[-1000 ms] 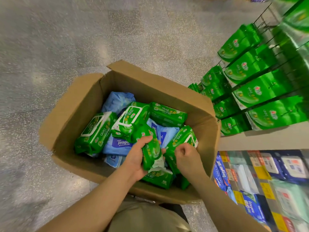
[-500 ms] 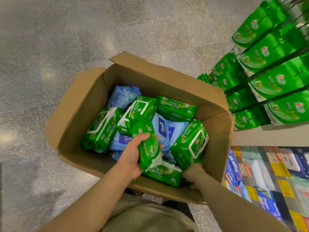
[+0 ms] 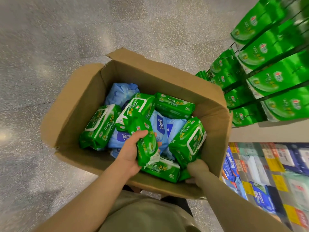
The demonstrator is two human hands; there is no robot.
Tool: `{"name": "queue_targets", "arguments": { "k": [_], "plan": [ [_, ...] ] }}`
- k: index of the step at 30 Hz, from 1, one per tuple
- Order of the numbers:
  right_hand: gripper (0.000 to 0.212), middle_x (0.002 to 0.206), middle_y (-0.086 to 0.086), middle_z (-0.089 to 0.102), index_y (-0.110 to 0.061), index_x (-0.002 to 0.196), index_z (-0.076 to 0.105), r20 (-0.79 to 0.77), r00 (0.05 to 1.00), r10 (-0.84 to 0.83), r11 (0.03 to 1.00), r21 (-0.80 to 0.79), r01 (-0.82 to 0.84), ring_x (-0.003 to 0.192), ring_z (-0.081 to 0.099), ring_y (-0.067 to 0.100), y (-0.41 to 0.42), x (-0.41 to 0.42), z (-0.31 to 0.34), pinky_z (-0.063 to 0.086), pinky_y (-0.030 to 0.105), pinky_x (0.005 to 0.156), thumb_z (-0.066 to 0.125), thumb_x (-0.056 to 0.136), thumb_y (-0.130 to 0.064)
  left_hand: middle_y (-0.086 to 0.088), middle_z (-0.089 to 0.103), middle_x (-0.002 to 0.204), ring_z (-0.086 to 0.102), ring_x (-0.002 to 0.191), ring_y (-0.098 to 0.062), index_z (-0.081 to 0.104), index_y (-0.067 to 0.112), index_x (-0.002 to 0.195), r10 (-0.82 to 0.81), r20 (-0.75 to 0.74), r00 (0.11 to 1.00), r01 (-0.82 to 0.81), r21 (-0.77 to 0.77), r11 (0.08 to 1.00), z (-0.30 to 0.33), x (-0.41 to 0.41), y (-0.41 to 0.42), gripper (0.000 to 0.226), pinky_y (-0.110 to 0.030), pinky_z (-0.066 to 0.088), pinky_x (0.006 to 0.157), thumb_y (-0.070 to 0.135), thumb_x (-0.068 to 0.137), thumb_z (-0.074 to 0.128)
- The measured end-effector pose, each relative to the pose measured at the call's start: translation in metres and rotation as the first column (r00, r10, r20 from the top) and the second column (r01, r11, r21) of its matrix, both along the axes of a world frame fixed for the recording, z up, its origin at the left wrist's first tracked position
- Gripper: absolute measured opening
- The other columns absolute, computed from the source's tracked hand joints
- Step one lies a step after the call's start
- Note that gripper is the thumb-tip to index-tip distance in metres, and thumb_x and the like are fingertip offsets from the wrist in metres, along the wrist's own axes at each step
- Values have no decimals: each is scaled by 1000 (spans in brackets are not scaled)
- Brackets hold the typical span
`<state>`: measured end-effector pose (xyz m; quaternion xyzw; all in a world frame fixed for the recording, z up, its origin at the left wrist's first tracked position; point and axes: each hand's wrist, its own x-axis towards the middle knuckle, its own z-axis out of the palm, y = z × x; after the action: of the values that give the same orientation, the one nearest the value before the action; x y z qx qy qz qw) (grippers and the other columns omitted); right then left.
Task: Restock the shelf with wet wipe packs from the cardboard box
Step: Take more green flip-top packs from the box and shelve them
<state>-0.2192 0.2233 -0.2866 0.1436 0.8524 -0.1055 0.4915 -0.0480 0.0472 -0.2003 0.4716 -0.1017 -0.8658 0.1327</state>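
Green plastic wipe pack is clasped by the left hand; right hand is hidden, grip unclear. Lift straight above the grip.

The brown cardboard box sits open on the floor, flaps up. Inside, green wet wipe packs and soft blue packs lie mixed in a messy pile. 1 small green pack is tipped up on end. The shelf holds rows of green packs.
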Motion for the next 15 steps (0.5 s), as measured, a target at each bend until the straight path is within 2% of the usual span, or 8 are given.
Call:
{"name": "queue_targets", "arguments": {
  "k": [3, 5, 7, 9, 11, 12, 13, 15],
  "plan": [
    [13, 124, 20, 65, -6, 111, 59, -47, 999, 3, 996, -87, -7, 94, 71, 39, -6, -6, 43, 64, 49, 73, 56, 100, -11, -12, 72, 98, 67, 93, -36, 69, 9, 103, -25, -15, 1000, 25, 13, 1000, 4, -7, 4, 33, -43, 52, 87, 23, 74, 74],
    [28, 132, 16, 65, -6, 124, 63, -27, 998, 56, 988, -143, -60, 113, 67, 33, -8, -8, 87, 57, 42, 95, 61, 100, -18, -12, 74, 99, 68, 92, -36, 69, 8, 105, -57, -8, 998, 57, 15, 998, 8, -14, 7, 36, -43, 53, 88, 23, 73, 75],
    [42, 131, 10, 66, -11, 136, 62, 39, 994, 103, 980, -177, -95, 122, 63, 29, -4, -13, 117, 47, 31, 102, 67, 97, -28, -13, 74, 98, 69, 90, -35, 77, 8, 94, -99, -7, 995, 100, 29, 995, 10, -23, 10, 28, -44, 52, 91, 25, 73, 72],
    [38, 104, 14, 69, -1, 135, 59, -14, 996, -85, 970, -230, 80, 98, 71, 33, 3, -12, 132, 57, 40, 95, 59, 101, -18, -13, 74, 96, 69, 88, -34, 81, 11, 78, -156, -12, 988, 156, 30, 987, 18, -32, 13, 21, -42, 52, 88, 27, 72, 69],
    [31, 94, 18, 65, 2, 129, 55, -120, 985, -124, 978, -185, 100, 76, 72, 35, 6, -12, 144, 65, 49, 69, 52, 102, -14, -14, 73, 101, 69, 87, -33, 77, 8, 85, -201, -28, 979, 202, 19, 979, 29, -41, 17, 24, -40, 52, 84, 26, 71, 70],
    [29, 99, 19, 65, -2, 125, 54, -192, 972, -133, 973, -210, 92, 72, 73, 36, 5, -12, 149, 64, 50, 58, 52, 100, -16, -15, 72, 103, 69, 86, -33, 74, 8, 90, -207, -26, 978, 208, 11, 978, 31, -44, 17, 27, -41, 53, 84, 26, 71, 71],
    [26, 104, 17, 65, -5, 122, 54, -250, 958, -137, 964, -257, 71, 73, 74, 36, 4, -12, 158, 63, 50, 54, 53, 98, -17, -17, 71, 106, 68, 85, -34, 72, 7, 94, -215, -23, 976, 215, 0, 977, 34, -47, 18, 27, -42, 53, 86, 24, 73, 71],
    [20, 107, 12, 65, -9, 118, 57, -322, 929, -184, 916, -399, 44, 82, 74, 34, 9, -11, 177, 64, 50, 58, 55, 100, -16, -21, 70, 111, 68, 86, -37, 69, 8, 102, -234, -25, 972, 234, -25, 972, 46, -54, 21, 22, -45, 54, 93, 21, 84, 69]
  ]
}}
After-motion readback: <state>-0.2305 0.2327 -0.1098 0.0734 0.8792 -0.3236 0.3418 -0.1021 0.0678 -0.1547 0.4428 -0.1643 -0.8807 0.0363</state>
